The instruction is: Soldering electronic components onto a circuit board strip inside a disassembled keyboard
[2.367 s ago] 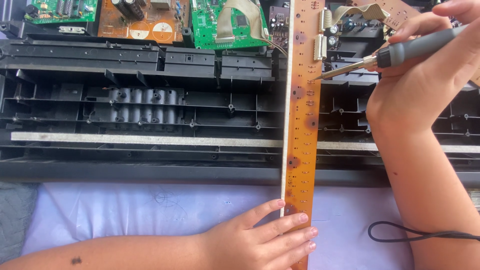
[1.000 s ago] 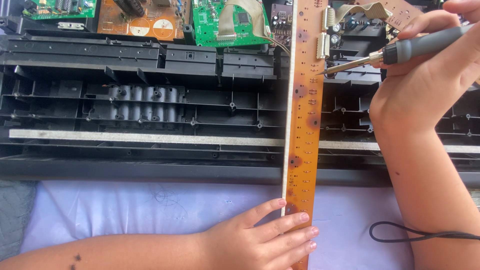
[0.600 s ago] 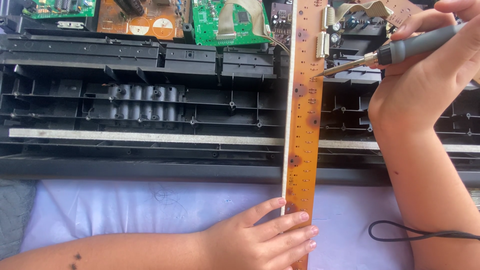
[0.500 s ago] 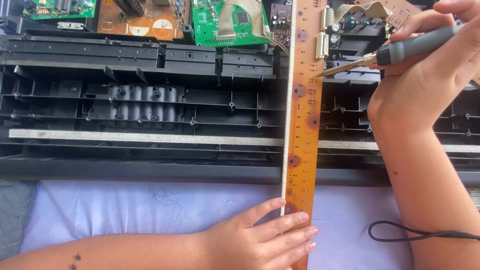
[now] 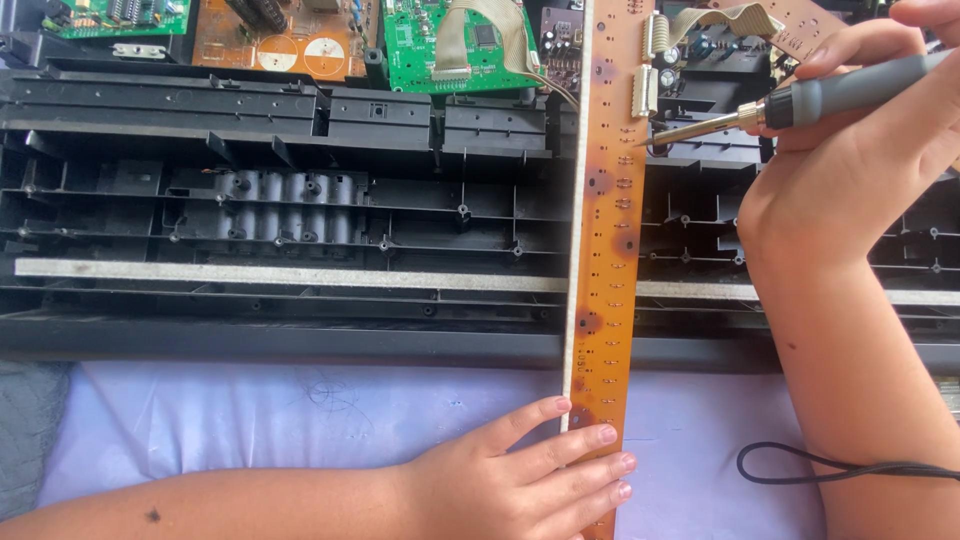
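At the near edge of the surface, your left hand (image 5: 520,475) lies flat, fingers spread, pinning the near end of the long orange circuit strip (image 5: 605,260). The strip runs away across the black plastic chassis (image 5: 300,220). Far right, your right hand (image 5: 850,160) grips the soldering iron (image 5: 800,100), tip touching the strip. Green circuit board (image 5: 450,45) along the far edge.

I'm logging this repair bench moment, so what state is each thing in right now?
Long brown board: lying across the open case, pinned at its near end by the left hand.
Soldering iron: gripped in the right hand, tip at the board's right edge.
Black case: opened, insides bare.
Green board: ribbon cable plugged in.
Black cord: slack on the cloth.
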